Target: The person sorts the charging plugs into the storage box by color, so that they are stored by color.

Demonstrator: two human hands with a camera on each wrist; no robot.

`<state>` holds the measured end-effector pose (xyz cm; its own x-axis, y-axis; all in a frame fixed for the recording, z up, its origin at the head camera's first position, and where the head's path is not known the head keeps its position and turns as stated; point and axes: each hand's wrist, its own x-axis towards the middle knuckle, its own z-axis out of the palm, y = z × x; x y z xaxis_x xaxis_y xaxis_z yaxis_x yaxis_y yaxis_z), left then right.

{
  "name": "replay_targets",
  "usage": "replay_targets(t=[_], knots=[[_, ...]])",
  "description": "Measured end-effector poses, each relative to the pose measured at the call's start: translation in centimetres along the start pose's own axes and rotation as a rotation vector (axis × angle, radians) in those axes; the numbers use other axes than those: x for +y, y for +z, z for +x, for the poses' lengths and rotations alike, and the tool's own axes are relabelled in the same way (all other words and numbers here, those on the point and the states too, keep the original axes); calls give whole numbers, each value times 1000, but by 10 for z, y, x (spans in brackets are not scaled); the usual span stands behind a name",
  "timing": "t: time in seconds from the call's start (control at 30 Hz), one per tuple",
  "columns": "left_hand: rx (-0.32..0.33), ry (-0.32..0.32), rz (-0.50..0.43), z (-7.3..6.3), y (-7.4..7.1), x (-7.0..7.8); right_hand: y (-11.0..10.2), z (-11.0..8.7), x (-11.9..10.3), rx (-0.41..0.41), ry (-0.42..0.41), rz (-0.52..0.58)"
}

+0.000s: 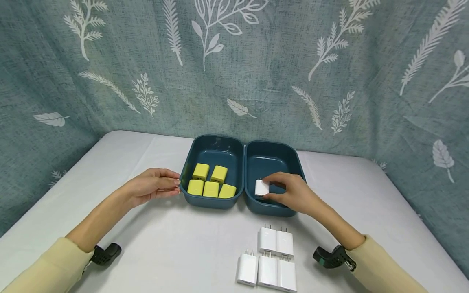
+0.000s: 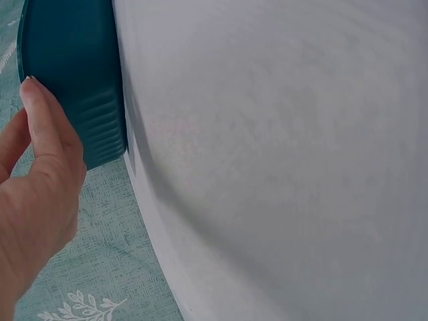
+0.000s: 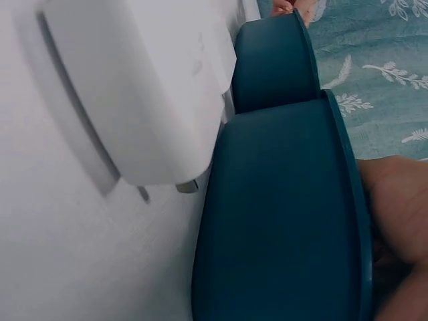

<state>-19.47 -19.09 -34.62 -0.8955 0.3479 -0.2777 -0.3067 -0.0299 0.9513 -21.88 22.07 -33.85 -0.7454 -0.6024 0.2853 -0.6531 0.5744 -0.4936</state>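
My right hand (image 1: 293,191) reaches into the right dark blue bin (image 1: 271,210) and pinches a white charger plug (image 1: 261,187) between thumb and fingers, near the bin's front left. In the right wrist view, that bin's wall (image 3: 281,221) hides most of the right hand (image 3: 401,207) and the plug. My left hand (image 1: 155,186) touches the outer left side of the left dark blue bin (image 1: 210,202), its fingers fairly straight. The left wrist view shows the left hand's fingertips at the rim of this bin (image 2: 73,60). Several yellow charger plugs (image 1: 210,189) lie inside the left bin.
Several white charger plugs (image 1: 268,270) lie in two rows on the white table (image 1: 176,244), in front of the right bin. The bins stand side by side. A patterned green-blue cloth (image 1: 256,81) hangs behind the table.
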Motion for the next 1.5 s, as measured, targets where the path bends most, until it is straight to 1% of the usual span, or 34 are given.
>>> replay_targets(t=[0.17,0.5,0.8,0.93,1.13,1.37,1.5], knots=[[0,-2,3,-1,0,-1,3,5,1,-52,-9,-47],[0,-1,8,0,0,-2,7,9,-2,-95,-28,-98],[0,-2,7,0,0,-1,7,15,-2,-168,-5,-97],[-2,0,11,1,0,-1,3,15,-6,-151,-7,-107],[-1,-4,4,0,0,0,-3,12,-12,-117,-3,-90],[-4,2,13,-1,0,1,-8,4,-13,-119,35,-69],[-6,2,9,0,0,1,-11,-3,-12,-111,36,-66]])
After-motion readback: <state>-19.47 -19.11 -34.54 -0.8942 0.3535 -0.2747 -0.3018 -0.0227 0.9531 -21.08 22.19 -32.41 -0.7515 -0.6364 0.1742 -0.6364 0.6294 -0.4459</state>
